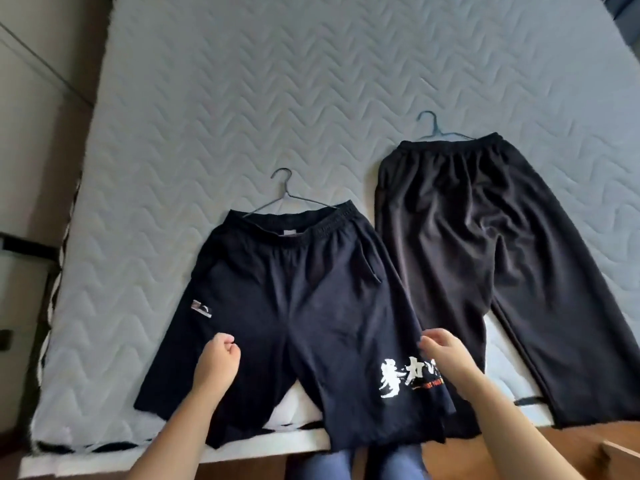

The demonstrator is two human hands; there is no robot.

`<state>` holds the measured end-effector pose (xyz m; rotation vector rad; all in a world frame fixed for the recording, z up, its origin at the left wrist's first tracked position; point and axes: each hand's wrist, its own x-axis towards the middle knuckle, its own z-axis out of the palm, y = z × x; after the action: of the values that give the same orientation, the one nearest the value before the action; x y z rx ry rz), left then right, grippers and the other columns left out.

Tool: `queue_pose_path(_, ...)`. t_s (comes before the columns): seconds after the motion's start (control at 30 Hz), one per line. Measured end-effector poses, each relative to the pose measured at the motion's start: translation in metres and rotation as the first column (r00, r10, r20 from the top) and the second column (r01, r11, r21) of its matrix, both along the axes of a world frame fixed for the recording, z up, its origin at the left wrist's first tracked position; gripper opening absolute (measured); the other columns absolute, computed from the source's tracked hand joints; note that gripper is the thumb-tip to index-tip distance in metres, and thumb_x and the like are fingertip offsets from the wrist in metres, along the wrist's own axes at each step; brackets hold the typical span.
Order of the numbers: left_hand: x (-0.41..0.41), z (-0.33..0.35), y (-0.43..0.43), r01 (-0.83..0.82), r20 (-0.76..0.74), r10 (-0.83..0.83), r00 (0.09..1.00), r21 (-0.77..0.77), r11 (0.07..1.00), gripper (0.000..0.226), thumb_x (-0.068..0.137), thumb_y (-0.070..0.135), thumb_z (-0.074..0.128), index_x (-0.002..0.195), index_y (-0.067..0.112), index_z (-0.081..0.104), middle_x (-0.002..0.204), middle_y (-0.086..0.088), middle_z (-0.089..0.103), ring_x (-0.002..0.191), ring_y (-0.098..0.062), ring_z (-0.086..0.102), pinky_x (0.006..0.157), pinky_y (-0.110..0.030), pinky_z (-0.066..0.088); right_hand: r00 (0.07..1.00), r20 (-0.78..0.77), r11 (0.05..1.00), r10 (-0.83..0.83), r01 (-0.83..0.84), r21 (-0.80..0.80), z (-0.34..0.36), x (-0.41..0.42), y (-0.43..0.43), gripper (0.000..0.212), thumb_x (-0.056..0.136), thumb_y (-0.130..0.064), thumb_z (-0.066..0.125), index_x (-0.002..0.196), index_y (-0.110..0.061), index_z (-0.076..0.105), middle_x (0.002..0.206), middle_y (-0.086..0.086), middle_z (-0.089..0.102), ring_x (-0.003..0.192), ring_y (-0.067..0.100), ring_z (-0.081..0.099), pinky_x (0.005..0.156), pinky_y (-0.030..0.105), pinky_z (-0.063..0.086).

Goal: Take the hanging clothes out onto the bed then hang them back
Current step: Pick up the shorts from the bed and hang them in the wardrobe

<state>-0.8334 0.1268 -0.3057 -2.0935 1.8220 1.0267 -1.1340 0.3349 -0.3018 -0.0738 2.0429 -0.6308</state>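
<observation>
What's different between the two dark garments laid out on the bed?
The printed shorts carry white lettering on one leg and a small patch; the plain trousers show none. The shorts' legs are shorter; the trousers' legs are clearly longer. Both lie flat on the mattress, each with a wire hanger at its waistband.

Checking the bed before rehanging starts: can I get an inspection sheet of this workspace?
Surface: quilted mattress, no sheet on it.
Job's things: navy shorts on a hanger, black trousers on a second hanger; they lie flat side by side, legs overhanging the near edge.
Clutter: nothing seen.
Hands: left hand fisted over the shorts, nothing seen in it; right hand curled at the shorts' edge, blurred, grip unclear.
Cables: nothing seen.
Surroundings: wooden floor below; pale panels at left.
</observation>
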Motion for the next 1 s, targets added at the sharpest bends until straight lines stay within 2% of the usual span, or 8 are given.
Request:
queue_pose_path(0.1,0.001,-0.031,-0.047,0.038,0.062,-0.037,0.997,-0.009,0.999,0.028,0.089,0.013,0.048,0.115,0.005,0.055,0.119,-0.015,0.059,0.107,-0.032,0.056,0.088,-0.039,0.045,0.992,-0.064,0.993,0.110,-0.113,-0.029,-0.020,-0.010,-0.062,0.024,0.088,-0.016,0.053,0.111,-0.011,0.058,0.092,0.006,0.064,0.090,0.025,0.061,0.080,0.032,0.044)
queue_pose_path(0.23,-0.014,-0.071,-0.104,0.041,0.119,-0.031,0.992,-0.083,0.996,0.033,0.090,0.018,0.048,0.121,0.005,0.051,0.123,-0.016,0.054,0.112,-0.034,0.053,0.089,-0.044,0.045,0.956,-0.190,0.968,0.223,-0.240,-0.071,-0.046,-0.041,-0.137,0.029,0.091,-0.017,0.050,0.119,-0.012,0.054,0.100,0.000,0.057,0.094,0.018,0.054,0.082,0.027,0.038)
queue_pose_path(0.37,-0.031,-0.096,-0.159,0.006,0.106,0.015,0.994,-0.195,0.981,0.037,0.091,0.018,0.049,0.125,0.003,0.047,0.128,-0.019,0.048,0.115,-0.037,0.049,0.089,-0.050,0.047,0.927,-0.278,0.953,0.253,-0.288,-0.093,-0.074,-0.066,-0.202,0.032,0.090,-0.016,0.052,0.122,-0.011,0.053,0.110,0.005,0.060,0.096,0.019,0.055,0.089,0.027,0.039)
queue_pose_path(0.53,-0.041,-0.123,-0.212,0.041,0.130,0.000,0.991,-0.315,0.948,0.042,0.090,0.019,0.051,0.128,-0.001,0.044,0.131,-0.024,0.047,0.119,-0.041,0.044,0.097,-0.049,0.038,0.864,-0.343,0.914,0.368,-0.404,-0.036,-0.115,-0.082,-0.259,0.042,0.088,-0.021,0.057,0.128,-0.012,0.048,0.128,0.012,0.053,0.113,0.027,0.053,0.097,0.034,0.039)
queue_pose_path(0.67,-0.049,-0.146,-0.240,0.120,0.099,-0.096,0.990,-0.279,0.953,0.050,0.092,0.025,0.048,0.137,0.005,0.037,0.141,-0.017,0.043,0.128,-0.037,0.038,0.104,-0.046,0.033,0.814,-0.376,0.892,0.443,-0.440,0.099,-0.140,-0.083,-0.280,0.059,0.083,-0.029,0.065,0.132,-0.008,0.042,0.135,0.016,0.040,0.123,0.033,0.043,0.101,0.041,0.037)
queue_pose_path(0.8,-0.061,-0.157,-0.256,0.028,0.062,-0.015,0.998,-0.221,0.975,0.047,0.091,0.030,0.051,0.133,0.010,0.042,0.132,-0.020,0.044,0.119,-0.038,0.045,0.098,-0.045,0.038,0.841,-0.361,0.915,0.404,-0.371,0.161,-0.151,-0.090,-0.286,0.059,0.080,-0.030,0.068,0.126,-0.004,0.043,0.130,0.020,0.040,0.115,0.038,0.047,0.097,0.043,0.040)
queue_pose_path(0.9,-0.060,-0.160,-0.257,-0.028,0.045,0.035,0.998,-0.152,0.988,0.042,0.092,0.029,0.049,0.128,0.009,0.045,0.125,-0.020,0.051,0.111,-0.039,0.051,0.091,-0.044,0.043,0.826,-0.299,0.877,0.477,-0.423,0.230,-0.152,-0.094,-0.289,0.039,0.086,-0.031,0.061,0.108,-0.002,0.047,0.118,0.022,0.049,0.103,0.039,0.052,0.083,0.041,0.042)
queue_pose_path(1.0,-0.057,-0.152,-0.241,-0.007,0.083,0.021,0.996,-0.165,0.986,0.037,0.095,0.028,0.042,0.123,0.003,0.045,0.119,-0.020,0.057,0.107,-0.040,0.054,0.085,-0.044,0.044,0.850,-0.244,0.883,0.468,-0.434,0.181,-0.145,-0.090,-0.283,0.025,0.093,-0.027,0.049,0.091,-0.004,0.041,0.097,0.020,0.057,0.084,0.032,0.052,0.070,0.037,0.038)
